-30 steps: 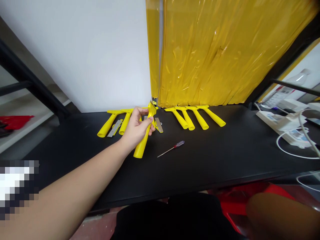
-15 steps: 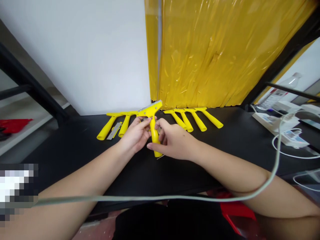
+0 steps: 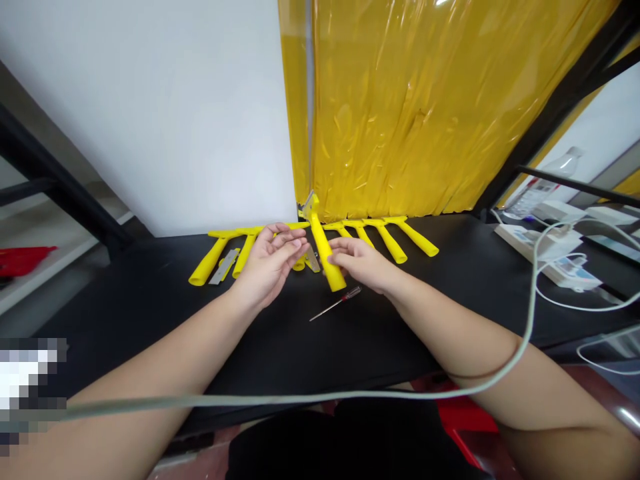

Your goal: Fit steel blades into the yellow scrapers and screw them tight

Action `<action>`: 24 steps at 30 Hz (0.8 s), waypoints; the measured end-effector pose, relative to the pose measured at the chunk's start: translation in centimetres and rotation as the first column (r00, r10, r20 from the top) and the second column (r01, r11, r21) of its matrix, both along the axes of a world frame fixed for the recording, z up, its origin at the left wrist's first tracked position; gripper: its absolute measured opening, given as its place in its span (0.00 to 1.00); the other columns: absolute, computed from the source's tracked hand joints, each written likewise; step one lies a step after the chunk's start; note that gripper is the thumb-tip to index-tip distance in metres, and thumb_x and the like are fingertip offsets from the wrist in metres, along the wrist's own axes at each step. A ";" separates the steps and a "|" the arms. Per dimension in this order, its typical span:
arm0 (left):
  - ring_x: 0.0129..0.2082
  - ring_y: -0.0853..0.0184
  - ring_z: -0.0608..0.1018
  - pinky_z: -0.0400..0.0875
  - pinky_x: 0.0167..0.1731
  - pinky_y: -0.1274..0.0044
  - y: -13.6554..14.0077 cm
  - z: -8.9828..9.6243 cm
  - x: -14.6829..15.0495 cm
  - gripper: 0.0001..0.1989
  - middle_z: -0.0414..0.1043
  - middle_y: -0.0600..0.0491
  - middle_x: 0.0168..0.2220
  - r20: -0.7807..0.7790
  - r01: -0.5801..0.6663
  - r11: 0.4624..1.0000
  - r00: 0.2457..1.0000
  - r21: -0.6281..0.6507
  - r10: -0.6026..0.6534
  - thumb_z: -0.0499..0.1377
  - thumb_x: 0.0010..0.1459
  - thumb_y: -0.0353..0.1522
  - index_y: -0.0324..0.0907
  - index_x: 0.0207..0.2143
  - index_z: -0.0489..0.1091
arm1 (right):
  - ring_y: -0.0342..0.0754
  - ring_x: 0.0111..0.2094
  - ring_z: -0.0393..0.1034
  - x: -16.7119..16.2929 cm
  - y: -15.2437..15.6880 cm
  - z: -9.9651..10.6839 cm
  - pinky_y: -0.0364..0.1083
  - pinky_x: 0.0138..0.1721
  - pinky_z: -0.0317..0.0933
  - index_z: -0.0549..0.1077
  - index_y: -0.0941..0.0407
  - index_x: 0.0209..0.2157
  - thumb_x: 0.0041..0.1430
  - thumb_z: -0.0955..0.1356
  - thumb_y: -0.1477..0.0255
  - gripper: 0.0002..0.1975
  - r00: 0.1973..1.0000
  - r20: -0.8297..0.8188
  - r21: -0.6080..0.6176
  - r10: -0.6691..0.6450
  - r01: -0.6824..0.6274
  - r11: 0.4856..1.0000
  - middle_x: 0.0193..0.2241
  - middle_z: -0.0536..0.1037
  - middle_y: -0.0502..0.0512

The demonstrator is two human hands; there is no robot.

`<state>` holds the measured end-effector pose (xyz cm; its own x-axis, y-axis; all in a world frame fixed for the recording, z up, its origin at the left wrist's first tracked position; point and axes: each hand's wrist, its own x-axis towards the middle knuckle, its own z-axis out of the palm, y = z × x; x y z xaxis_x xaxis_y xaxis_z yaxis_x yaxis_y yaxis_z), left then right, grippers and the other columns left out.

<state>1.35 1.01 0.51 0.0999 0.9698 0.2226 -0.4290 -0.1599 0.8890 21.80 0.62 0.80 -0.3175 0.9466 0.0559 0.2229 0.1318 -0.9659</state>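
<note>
My right hand [image 3: 361,265] grips a yellow scraper [image 3: 324,243] by the lower part of its handle, with the scraper's head pointing away and turned edge-on to me. Just left of it, my left hand [image 3: 273,267] has its thumb and fingertips pressed together; whatever they pinch, if anything, is too small to make out. Beneath the hands lies a screwdriver [image 3: 336,304] with a dark red handle. Several more yellow scrapers lie in a row behind, one at the left [image 3: 207,261] and one at the far right [image 3: 420,238]. A metal blade piece [image 3: 224,267] rests among those on the left.
The black tabletop [image 3: 280,360] meets a white panel [image 3: 200,120] and a yellow-wrapped panel [image 3: 400,120] at the back. On the right are white power strips [image 3: 545,253] and a plastic bottle [image 3: 547,180]. A pale cable [image 3: 350,398] crosses in front of my arms.
The scraper has turned edge-on and come away from my left hand, which has shifted slightly left. My right hand now holds its lower handle, and the screwdriver shows fully on the table.
</note>
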 end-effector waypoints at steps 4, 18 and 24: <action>0.37 0.69 0.77 0.74 0.43 0.75 1.1 -0.6 -1.1 0.10 0.74 0.55 0.37 -0.398 -0.179 0.942 0.872 0.284 0.286 0.65 0.53 0.27 0.43 0.37 0.69 | 0.51 0.39 0.79 1.7 1.4 -0.1 0.49 0.46 0.72 0.78 0.61 0.52 0.62 0.71 0.73 0.16 0.884 0.359 0.300 -0.300 0.195 0.934 0.41 0.83 0.61; 0.49 0.52 0.76 0.71 0.55 0.60 1.7 -1.4 -2.7 0.12 0.79 0.47 0.44 -0.862 0.148 0.856 0.210 0.495 0.462 0.58 0.59 0.33 0.44 0.41 0.81 | 0.60 0.46 0.78 -1.8 2.7 -1.1 0.54 0.50 0.69 0.81 0.56 0.50 0.70 0.66 0.70 0.14 0.542 0.732 0.478 -0.414 0.025 0.878 0.47 0.79 0.66; 0.50 0.50 0.75 0.70 0.55 0.59 1.7 -1.6 -2.8 0.17 0.77 0.44 0.45 -0.887 0.235 0.856 0.089 0.461 0.453 0.57 0.65 0.39 0.44 0.48 0.82 | 0.61 0.50 0.76 -1.8 3.1 -1.6 0.54 0.55 0.69 0.81 0.60 0.51 0.70 0.67 0.70 0.15 0.575 0.711 0.473 -0.405 0.035 0.880 0.52 0.76 0.70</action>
